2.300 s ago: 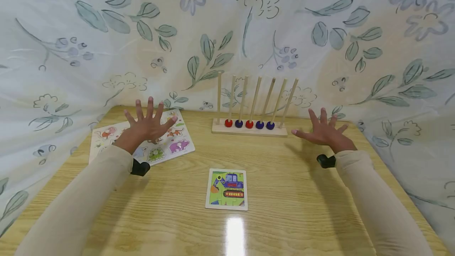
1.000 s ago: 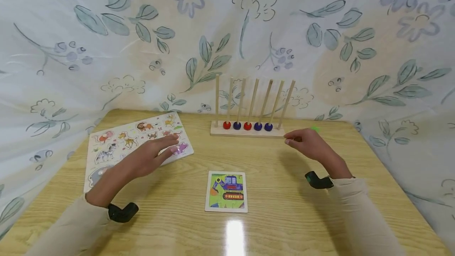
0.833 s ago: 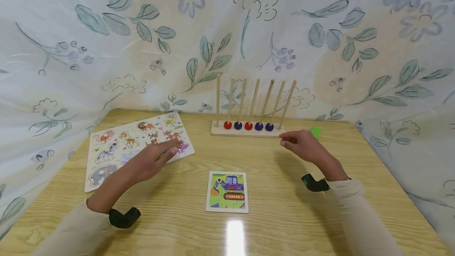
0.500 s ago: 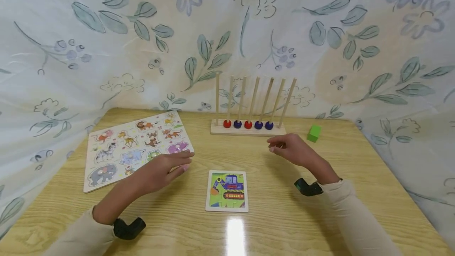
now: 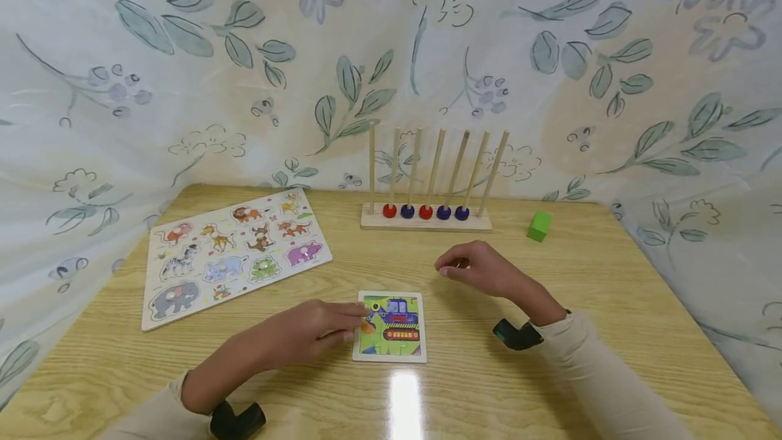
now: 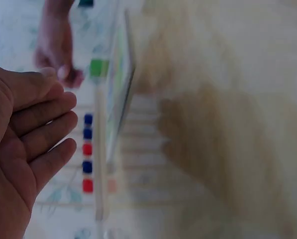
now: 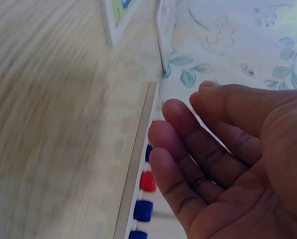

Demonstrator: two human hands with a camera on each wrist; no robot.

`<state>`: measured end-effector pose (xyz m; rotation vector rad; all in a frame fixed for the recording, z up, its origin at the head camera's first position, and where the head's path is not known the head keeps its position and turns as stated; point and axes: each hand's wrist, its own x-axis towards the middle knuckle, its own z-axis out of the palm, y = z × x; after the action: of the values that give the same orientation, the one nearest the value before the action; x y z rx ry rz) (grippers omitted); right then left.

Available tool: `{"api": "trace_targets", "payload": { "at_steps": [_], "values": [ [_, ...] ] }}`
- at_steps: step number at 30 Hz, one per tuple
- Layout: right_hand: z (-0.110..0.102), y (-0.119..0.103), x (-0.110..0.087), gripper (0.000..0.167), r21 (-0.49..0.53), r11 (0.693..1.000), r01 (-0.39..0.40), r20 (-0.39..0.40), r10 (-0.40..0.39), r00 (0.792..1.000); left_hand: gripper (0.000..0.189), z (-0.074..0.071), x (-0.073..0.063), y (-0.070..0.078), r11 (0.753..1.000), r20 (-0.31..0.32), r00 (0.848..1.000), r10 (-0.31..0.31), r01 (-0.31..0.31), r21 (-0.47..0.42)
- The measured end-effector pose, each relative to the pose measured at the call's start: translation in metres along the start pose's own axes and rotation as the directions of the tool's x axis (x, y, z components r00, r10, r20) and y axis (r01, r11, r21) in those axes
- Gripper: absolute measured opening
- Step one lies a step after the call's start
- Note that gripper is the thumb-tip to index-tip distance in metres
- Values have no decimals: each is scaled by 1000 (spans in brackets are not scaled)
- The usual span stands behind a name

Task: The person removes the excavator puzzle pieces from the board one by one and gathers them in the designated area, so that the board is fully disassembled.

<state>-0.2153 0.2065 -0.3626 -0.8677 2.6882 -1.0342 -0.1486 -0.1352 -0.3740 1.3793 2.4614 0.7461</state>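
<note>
A small framed jigsaw puzzle (image 5: 397, 339) with a digger picture lies flat at the middle of the table. My left hand (image 5: 299, 333) hovers at its left side, fingertips overlapping the frame's left edge in the head view. In the left wrist view this hand's fingers are relaxed and hold nothing, and the puzzle appears apart from them. To the puzzle's upper right, my right hand (image 5: 489, 270) hangs above the table. The right wrist view shows its fingers (image 7: 170, 174) loosely bent with nothing between them.
A wooden peg stand (image 5: 425, 221) with red and blue beads is at the back. A green block (image 5: 540, 227) lies to its right. An animal peg puzzle board (image 5: 235, 257) lies on the left. A floral cloth (image 5: 391, 53) hangs behind the table (image 5: 519, 386).
Both hands have come down from spread and raised to relaxed. The left moved right to the puzzle, off the animal board; the right moved left and nearer, uncovering the green block.
</note>
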Motion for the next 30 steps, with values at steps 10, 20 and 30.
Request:
{"api": "trace_targets", "payload": {
  "at_steps": [10, 20, 30],
  "values": [
    [19, -14, 17, 17, 58, 995, 84, 82, -88, 993, 45, 18, 10, 12, 988, 194, 974, 118, -136, 80],
    [35, -22, 33, 21, 86, 988, 127, 198, -142, 970, 43, 21, 21, 8, 984, 247, 953, 174, -175, -20],
    [48, -28, 45, 21, 150, 978, 142, 279, -180, 943, 47, 24, 26, 1, 980, 244, 950, 196, -198, -19]
  ]
}}
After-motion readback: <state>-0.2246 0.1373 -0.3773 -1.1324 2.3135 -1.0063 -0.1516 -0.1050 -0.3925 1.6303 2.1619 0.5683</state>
